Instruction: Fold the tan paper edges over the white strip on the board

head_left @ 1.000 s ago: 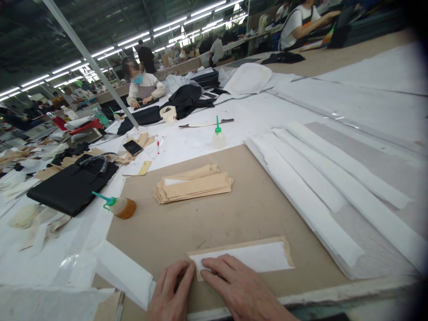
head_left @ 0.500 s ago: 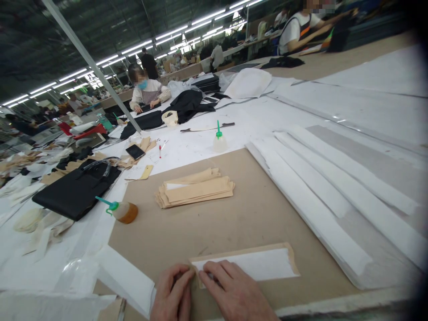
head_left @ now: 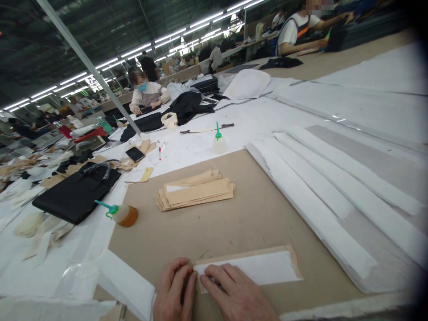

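Note:
A tan strip with a white strip laid along it point(head_left: 257, 268) lies flat on the brown board point(head_left: 234, 223) at the near edge. My right hand point(head_left: 234, 296) presses flat on the strip's left end. My left hand point(head_left: 175, 290) sits beside it, fingertips at that same left end. Neither hand lifts the piece. A stack of tan strips point(head_left: 195, 191) lies farther back on the board.
A glue bottle with amber liquid point(head_left: 120, 214) lies left of the board, and a clear bottle point(head_left: 219, 140) stands behind it. Long white strips point(head_left: 334, 196) lie to the right. A black bag point(head_left: 75, 194) and a phone point(head_left: 135, 153) are at left. Other people work far back.
The view has shifted slightly, and both hands have stayed on the strip's left end with the fingers drawn a little closer together.

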### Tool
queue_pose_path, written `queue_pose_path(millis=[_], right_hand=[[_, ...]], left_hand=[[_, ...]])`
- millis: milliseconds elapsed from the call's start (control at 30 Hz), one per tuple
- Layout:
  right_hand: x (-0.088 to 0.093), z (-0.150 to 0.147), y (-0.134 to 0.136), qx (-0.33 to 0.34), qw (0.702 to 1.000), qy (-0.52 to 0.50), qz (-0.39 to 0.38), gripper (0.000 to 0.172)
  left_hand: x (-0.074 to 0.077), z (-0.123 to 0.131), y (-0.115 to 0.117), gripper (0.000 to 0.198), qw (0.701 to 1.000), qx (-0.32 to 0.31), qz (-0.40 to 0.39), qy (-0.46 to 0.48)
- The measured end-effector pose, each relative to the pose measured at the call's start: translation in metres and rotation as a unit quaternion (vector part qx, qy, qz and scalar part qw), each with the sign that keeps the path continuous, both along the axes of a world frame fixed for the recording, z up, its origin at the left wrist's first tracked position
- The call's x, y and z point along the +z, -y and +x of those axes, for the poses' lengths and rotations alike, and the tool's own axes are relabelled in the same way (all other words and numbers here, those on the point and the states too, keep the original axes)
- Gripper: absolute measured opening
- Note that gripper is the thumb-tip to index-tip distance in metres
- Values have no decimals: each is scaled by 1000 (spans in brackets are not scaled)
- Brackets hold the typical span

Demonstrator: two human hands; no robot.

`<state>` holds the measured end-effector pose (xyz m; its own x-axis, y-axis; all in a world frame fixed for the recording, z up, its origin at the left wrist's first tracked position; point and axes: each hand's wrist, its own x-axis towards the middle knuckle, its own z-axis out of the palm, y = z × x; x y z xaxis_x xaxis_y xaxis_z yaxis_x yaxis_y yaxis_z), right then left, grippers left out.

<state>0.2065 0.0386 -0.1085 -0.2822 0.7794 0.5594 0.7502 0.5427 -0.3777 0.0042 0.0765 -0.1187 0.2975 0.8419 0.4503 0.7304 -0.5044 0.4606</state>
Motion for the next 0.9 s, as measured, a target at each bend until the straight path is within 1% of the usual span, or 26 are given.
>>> queue_pose_path(millis=[100,233,300,400,467,500,567,633,700,800,900], right_hand=[[1,1,0,1,1000,0,-7,42],[0,2,0,2,1000,4,-11,36],[-1,2,0,2,1000,5,-15,31],[-2,2,1,9,999,9,-29,24],[-2,2,2,16,999,9,-41,23],[-1,2,2,21,999,9,-47,25],[1,3,2,28,998,11,-57,30],[3,3,2,29,998,11,-61,32],[4,4,2,30,998,11,-63,32],[4,5,3,29,997,14,-70,33],[4,5,4,26,997,20,-76,34]], left_hand=[[3,0,-2,21,1000,-17,15,-15],[5,1,-3,21,997,-37,45,-54],[4,1,-2,21,991,-43,71,-107],[3,0,-1,28,967,-49,113,-222],[5,-2,-3,32,948,-76,130,-280],[7,-4,-5,31,945,-91,129,-287],[13,-7,-8,25,956,-106,102,-255],[16,-10,-10,21,977,-88,61,-183],[17,-13,-9,20,990,-72,35,-118],[13,-14,-3,14,996,-68,25,-59],[10,-9,3,16,999,-44,8,-12]])
